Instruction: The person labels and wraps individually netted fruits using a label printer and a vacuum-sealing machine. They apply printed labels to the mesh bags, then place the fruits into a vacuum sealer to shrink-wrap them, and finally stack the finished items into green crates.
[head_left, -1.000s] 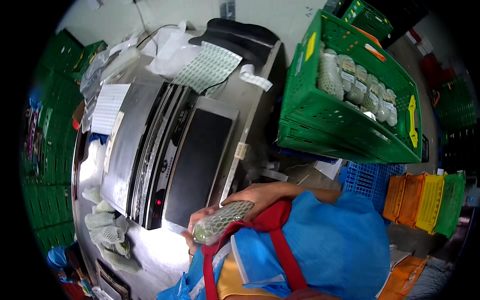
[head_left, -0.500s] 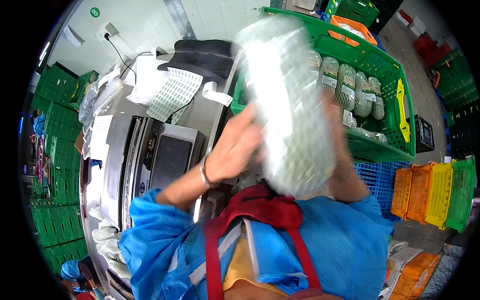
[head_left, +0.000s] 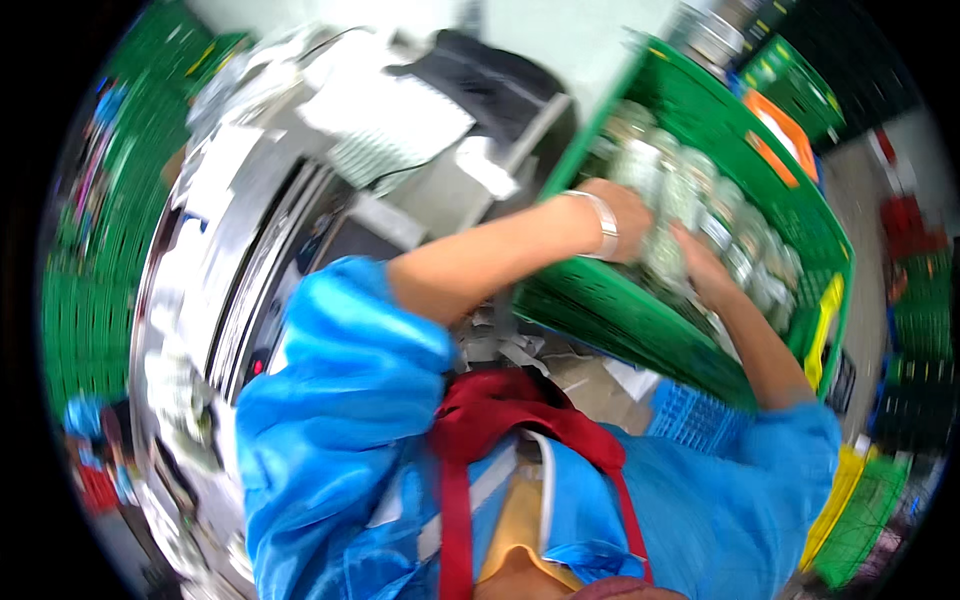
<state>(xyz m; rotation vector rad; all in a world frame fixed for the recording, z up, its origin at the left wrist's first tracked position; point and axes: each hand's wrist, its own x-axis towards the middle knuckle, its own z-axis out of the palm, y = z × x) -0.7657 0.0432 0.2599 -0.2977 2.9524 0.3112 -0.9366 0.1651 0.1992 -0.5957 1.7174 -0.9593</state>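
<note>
A net-sleeved, film-wrapped package [head_left: 663, 248] lies in the green crate [head_left: 620, 312], between the fingers of the left hand [head_left: 622, 220] and right hand [head_left: 703, 268], apparently being settled into place; blur hides whether they grip it. Letting go would call for spreading the fingers, though neighbouring packages [head_left: 745, 245] crowd just to their right; the desk [head_left: 438, 200] stands off to their left.

The left hand [head_left: 618, 218] and right hand [head_left: 703, 262] have moved from beside the worktop [head_left: 460, 205] — where they held a net-wrapped package [head_left: 664, 248] close to the body — to inside the green crate [head_left: 615, 305]. The package, lifted half a second ago, is now down between them, past the crate's near edge.
</note>
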